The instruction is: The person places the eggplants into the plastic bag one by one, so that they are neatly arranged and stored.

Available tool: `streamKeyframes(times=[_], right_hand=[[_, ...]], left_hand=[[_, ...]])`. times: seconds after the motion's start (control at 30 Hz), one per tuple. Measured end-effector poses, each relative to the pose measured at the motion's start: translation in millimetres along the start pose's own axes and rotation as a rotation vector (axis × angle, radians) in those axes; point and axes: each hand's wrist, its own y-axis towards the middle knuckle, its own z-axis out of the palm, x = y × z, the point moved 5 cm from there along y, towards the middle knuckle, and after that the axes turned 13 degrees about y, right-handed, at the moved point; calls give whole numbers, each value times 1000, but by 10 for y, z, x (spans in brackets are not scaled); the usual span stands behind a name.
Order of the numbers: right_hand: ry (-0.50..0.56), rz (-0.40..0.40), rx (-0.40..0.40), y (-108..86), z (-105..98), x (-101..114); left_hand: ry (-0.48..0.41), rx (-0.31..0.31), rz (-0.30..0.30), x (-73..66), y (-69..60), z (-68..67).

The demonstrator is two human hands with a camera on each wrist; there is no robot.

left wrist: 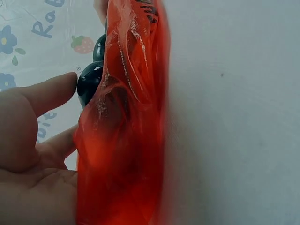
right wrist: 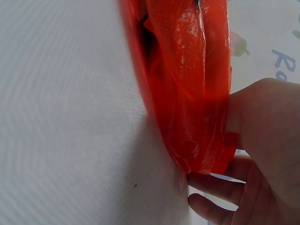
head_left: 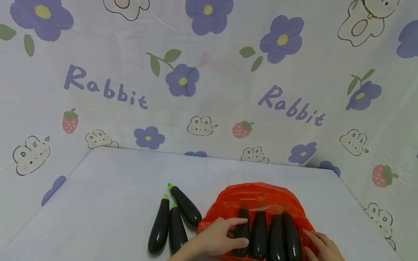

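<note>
Left hand [head_left: 217,237], fingers wide, touches nine-o'clock eggplant [head_left: 241,231], probably firm, slippery, best held around middle; right hand [head_left: 326,249] pinches red bag [head_left: 258,192] at four o'clock.

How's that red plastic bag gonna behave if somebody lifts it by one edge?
The bag will probably be floppy, since its film looks thin and creased. It may sag unevenly, because four eggplants lie side by side with the film spread around them. Those could slide or roll, being rounded and glossy.
</note>
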Motion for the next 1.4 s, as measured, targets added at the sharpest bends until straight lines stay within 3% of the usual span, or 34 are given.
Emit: streamKeyframes(times=[0.2,0.33,0.8,1.23,1.4], right_hand=[[-3,-32,-19,0,7,-22],[-4,-72,-51,-9,9,-28],[11,-15,-13,6,1,-26],[0,-88,-41,8,-1,-39],[-5,-94,-50,17,3,-50]], left_hand=[[-31,32,31,-19,-17,22],[-43,41,8,-7,-19,24],[-38,5,-26,-25,-32,12],[-21,14,29,49,20,37],[-34,-12,20,-9,18,19]])
